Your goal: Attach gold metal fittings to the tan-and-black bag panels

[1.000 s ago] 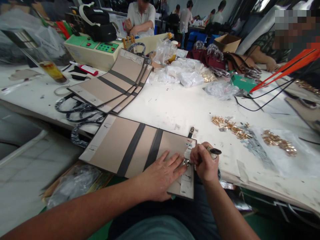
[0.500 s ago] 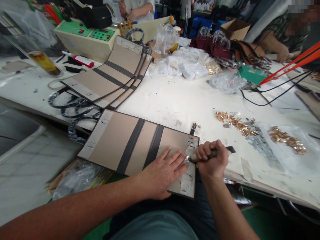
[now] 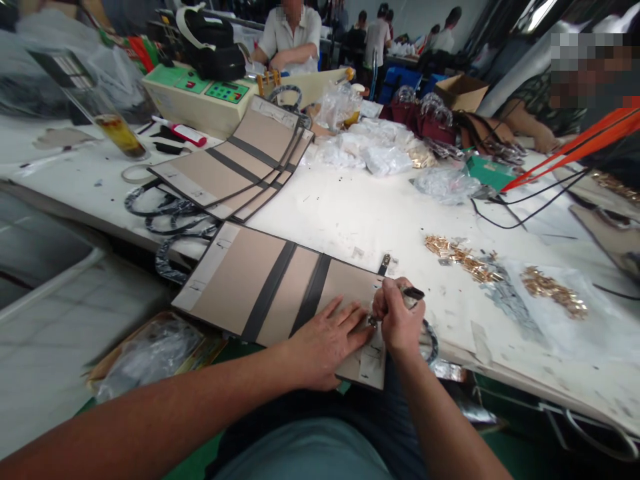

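My left hand lies flat on a beige bag panel with dark cross bands, its fingers stretched toward the right end. In my right hand is a hand tool with a dark-ended handle; its exact kind is hidden by the fist. The tool's tip meets a small metal piece close to my left fingertips, on the pale strip at the panel's edge. Beside my right wrist shows a plastic-wrapped dark loop handle. Beyond the panel's far edge a short dark tab sticks out.
Stacked panels and wrapped handles lie to the left. Gold-coloured metal pieces are piled at right. Farther back stand a glass of tea, a green-panelled machine and plastic bags. Other people sit across the table.
My right fist has tipped the tool from lying nearly level to a steeper angle, moving left over the panel's edge. My left hand stays flat on the panel. The head view has tilted up slightly.
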A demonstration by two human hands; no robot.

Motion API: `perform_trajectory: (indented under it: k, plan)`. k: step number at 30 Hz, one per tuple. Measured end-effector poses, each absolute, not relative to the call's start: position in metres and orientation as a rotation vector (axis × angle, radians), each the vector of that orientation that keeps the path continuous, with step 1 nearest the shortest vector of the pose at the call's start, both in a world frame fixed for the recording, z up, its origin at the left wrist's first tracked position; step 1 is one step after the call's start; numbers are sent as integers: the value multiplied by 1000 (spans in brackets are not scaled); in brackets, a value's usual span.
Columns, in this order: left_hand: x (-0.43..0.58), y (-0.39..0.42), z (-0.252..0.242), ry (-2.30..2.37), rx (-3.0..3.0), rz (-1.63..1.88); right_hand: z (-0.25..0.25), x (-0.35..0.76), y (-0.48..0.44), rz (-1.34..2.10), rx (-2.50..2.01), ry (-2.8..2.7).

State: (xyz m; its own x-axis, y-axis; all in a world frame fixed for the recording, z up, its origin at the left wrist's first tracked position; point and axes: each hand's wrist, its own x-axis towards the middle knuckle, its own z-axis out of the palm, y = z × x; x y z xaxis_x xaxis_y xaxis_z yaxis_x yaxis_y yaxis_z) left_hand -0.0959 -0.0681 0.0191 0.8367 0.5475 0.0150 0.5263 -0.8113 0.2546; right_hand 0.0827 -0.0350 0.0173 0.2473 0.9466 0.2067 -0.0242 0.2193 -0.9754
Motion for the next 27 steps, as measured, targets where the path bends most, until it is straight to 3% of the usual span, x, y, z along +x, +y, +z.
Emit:
perform_trajectory:
  k: [12,19,27]
  plan:
    - [-98,-72,15,856,2813,140,59,90,-45,903,-859,-1075]
    - [-97,-72,12,865,2826,165,35,89,-42,932,-1012,-1122]
    - [-99,-72,8,888,2775,226,46,82,-33,958,-1058,-1441]
